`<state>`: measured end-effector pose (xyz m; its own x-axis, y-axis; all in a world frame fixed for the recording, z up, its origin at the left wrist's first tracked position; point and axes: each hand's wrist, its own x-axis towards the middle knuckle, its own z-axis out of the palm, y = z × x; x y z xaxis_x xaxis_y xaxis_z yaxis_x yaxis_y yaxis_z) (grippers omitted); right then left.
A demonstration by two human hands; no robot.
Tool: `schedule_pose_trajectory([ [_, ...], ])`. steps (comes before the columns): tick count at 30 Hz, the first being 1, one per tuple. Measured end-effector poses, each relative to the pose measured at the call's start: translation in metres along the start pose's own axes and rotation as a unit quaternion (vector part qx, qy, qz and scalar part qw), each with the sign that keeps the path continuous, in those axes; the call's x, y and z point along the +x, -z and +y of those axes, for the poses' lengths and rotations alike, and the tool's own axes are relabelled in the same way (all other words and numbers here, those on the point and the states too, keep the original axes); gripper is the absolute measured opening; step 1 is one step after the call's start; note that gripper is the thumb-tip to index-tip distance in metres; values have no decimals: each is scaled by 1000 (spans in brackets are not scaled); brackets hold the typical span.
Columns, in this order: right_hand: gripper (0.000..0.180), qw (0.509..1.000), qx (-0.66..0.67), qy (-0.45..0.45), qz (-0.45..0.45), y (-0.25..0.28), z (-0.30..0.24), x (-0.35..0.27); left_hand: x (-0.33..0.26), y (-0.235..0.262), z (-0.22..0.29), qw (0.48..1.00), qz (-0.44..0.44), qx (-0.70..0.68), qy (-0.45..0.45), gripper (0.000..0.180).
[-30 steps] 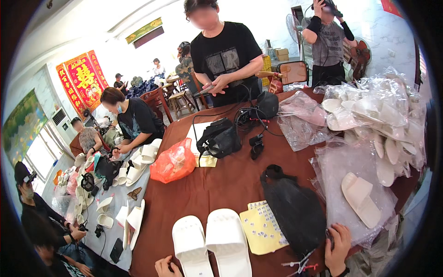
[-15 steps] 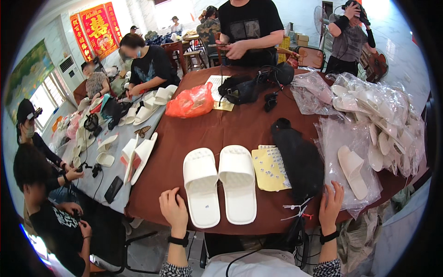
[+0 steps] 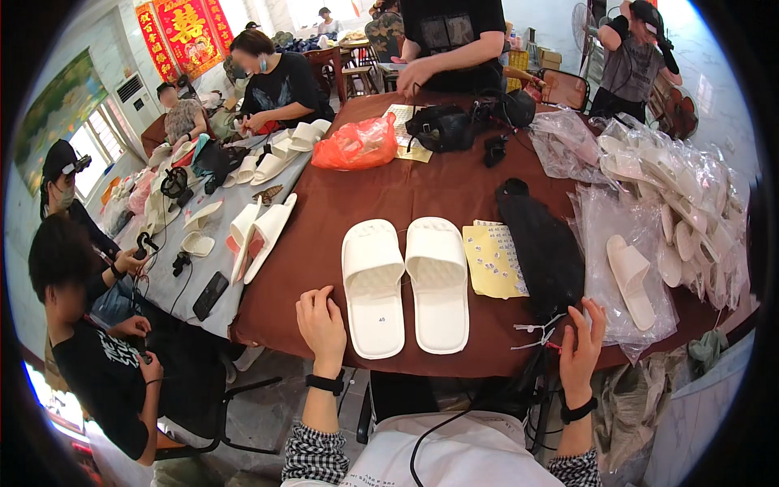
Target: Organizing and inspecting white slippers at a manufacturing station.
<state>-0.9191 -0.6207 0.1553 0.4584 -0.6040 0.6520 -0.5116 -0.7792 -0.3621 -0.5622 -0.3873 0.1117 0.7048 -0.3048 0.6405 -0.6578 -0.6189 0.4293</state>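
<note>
Slippers, a white pair, are seen lying side by side at the near middle of the brown tabletop. Over this last second the view has been shifted, with the near edge and both forearms brought in, yet neither slipper has been picked up: handling seems paused. Just left of the pair, the left hand is rested, empty, fingers loosely spread. Well to their right, beyond the yellow sheet, the right hand is held beside the black bag, fingers parted, nothing pinched.
</note>
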Motion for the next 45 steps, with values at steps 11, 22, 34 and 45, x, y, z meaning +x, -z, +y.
schedule_pose_trajectory([
  [11,30,973,162,106,-125,-7,-79,5,-2,1,-2,1000,-10,-6,11,21],
  [22,26,924,228,185,-245,-54,-109,1,-1,3,5,1000,-17,-2,21,22],
  [34,26,913,209,193,-293,-54,-114,15,1,4,0,999,-28,3,22,23],
  [45,31,901,186,188,-344,-37,-132,27,2,6,5,999,-21,1,27,23],
])
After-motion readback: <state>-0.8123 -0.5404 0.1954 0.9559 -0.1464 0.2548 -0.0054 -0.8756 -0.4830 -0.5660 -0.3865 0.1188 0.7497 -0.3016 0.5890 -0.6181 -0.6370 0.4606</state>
